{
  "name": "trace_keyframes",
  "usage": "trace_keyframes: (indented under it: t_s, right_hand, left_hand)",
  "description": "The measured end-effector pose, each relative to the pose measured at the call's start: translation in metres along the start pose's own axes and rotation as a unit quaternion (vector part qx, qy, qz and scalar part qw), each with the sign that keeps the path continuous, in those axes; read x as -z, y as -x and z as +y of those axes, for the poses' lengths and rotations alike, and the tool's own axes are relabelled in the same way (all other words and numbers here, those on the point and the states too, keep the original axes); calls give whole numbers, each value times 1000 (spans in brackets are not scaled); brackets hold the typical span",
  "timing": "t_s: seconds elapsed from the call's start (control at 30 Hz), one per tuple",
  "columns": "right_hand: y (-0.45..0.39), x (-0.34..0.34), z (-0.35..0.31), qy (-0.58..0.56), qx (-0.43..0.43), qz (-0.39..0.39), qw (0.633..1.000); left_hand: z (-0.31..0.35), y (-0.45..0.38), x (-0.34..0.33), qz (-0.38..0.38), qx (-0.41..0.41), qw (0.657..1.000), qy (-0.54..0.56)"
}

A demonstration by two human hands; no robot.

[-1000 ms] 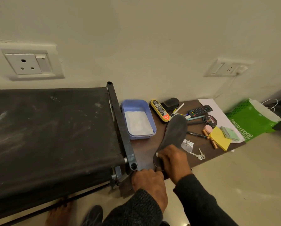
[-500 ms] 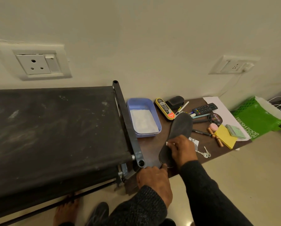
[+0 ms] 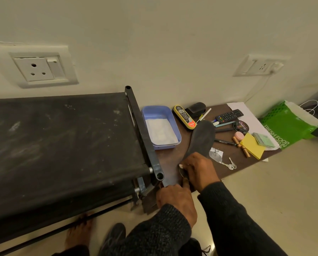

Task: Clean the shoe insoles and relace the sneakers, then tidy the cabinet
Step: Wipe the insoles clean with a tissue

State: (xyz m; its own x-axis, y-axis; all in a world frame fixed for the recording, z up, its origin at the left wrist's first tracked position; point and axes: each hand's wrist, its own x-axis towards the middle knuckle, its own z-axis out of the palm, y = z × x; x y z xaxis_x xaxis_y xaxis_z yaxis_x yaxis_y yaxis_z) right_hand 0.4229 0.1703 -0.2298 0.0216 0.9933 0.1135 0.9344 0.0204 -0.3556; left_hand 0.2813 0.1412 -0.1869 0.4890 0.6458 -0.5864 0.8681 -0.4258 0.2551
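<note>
At lower centre, the right hand pinches a small white wipe against the dark grey foam insole lying on the brown wooden surface, while the left hand steadies its heel with an extended finger, apparently so it cannot slide during scrubbing.

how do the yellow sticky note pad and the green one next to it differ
The yellow sticky note pad is bright yellow and the larger of the two; the green pad is pale green and smaller. The yellow pad lies nearer the table's front edge, while the green pad sits behind it, overlapping the white paper. Both lie flat on the brown table, touching each other.
</note>
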Motion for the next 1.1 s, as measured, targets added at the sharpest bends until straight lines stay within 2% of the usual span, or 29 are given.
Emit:
trace_keyframes:
  t_s: [0.2,0.33,0.5,0.63,0.73,0.83,0.93,1.0,1.1]
  right_hand:
    - [51,13,13,13,24,-27,999]
    - [68,17,18,-19,-26,-24,999]
    - [52,23,24,-101,-155,65,981]
    - [14,20,39,-74,-206,36,975]
    - [11,12,27,-40,-206,26,977]
    - [43,4,2,-35,-132,26,990]
    - [50,8,5,-24,-82,-17,996]
    - [30,14,23,-19,-108,-27,994]
    - [8,20,37,-17,-176,37,984]
  left_hand:
    - [2,-2,0,2,5,1000,-17]
    - [3,-3,-1,2,11,1000,-15]
    - [4,-7,2,20,1,1000,6]
    - [5,-11,0,15,-6,1000,21]
    - [4,-13,0,26,-12,999,21]
    - [5,-10,0,40,-20,999,22]
    - [4,-9,-2,40,-15,999,25]
    - [2,-9,-3,31,-14,999,24]
    - [0,-10,-2,24,-9,999,27]
